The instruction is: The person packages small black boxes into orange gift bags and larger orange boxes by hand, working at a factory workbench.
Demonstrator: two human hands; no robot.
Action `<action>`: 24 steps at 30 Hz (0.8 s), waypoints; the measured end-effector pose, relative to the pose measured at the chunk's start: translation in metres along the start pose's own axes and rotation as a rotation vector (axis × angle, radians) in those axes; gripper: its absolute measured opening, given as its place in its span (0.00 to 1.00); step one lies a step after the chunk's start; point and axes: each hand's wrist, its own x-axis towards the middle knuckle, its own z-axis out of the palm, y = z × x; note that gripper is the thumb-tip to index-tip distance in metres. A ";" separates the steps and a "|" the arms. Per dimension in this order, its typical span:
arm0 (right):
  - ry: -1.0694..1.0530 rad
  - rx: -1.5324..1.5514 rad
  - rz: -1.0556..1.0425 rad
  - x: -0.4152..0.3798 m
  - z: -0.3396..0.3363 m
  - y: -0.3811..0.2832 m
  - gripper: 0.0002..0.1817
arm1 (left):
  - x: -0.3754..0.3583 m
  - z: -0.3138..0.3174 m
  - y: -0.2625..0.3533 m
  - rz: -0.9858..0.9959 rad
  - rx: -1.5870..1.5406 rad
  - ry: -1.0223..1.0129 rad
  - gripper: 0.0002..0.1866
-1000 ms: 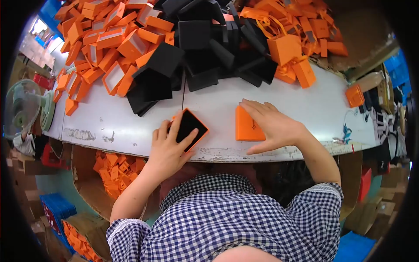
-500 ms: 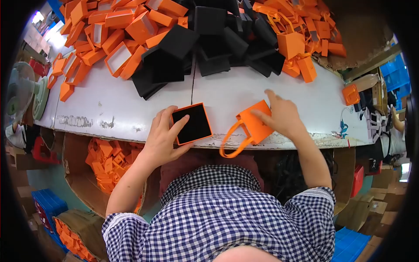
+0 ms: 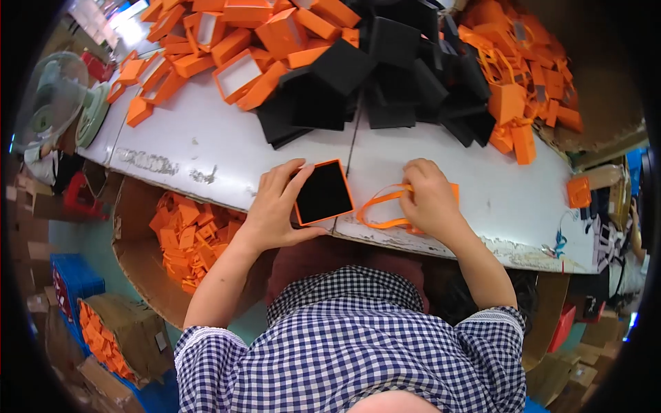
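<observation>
A square orange box with a black inside [image 3: 325, 193] lies near the table's front edge. My left hand [image 3: 275, 203] grips it from the left, fingers at its upper left edge and thumb by the lower edge. To the right is a small orange gift bag [image 3: 455, 191] with an orange ribbon handle [image 3: 377, 212] looping out to the left. My right hand [image 3: 432, 201] covers most of that bag, its fingers curled down at the base of the handle. The fingertips are partly hidden.
Behind the hands are heaps of orange boxes [image 3: 237, 76], black box pieces [image 3: 341, 69] and orange bags [image 3: 508, 103]. A carton of orange pieces [image 3: 182, 241] stands below the table at left. A fan [image 3: 58, 96] is at far left, blue-green thread [image 3: 559, 241] at right.
The camera view has turned a little. My right hand has gone from spread fingers on the bag to curled ones at its handle. My left index finger has drawn back to the box's edge.
</observation>
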 end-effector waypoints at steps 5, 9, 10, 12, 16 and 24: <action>0.195 0.894 0.357 -0.001 -0.017 -0.012 0.07 | -0.001 0.004 -0.001 -0.060 -0.134 0.033 0.56; 0.049 0.615 -0.134 -0.019 -0.052 0.021 0.08 | 0.001 0.006 0.000 -0.036 -0.153 0.071 0.55; 0.056 0.609 -0.126 -0.026 -0.064 0.023 0.08 | 0.001 0.006 -0.001 -0.057 -0.155 0.074 0.55; -0.134 0.066 -0.204 -0.042 -0.086 0.020 0.15 | -0.002 0.012 -0.009 -0.040 -0.140 0.076 0.56; -0.283 0.169 0.155 -0.057 -0.074 0.035 0.25 | 0.004 0.002 0.001 -0.144 -0.703 0.184 0.64; -0.226 0.510 -0.117 -0.046 -0.091 0.014 0.32 | 0.035 -0.019 0.060 0.106 -0.547 -0.168 0.67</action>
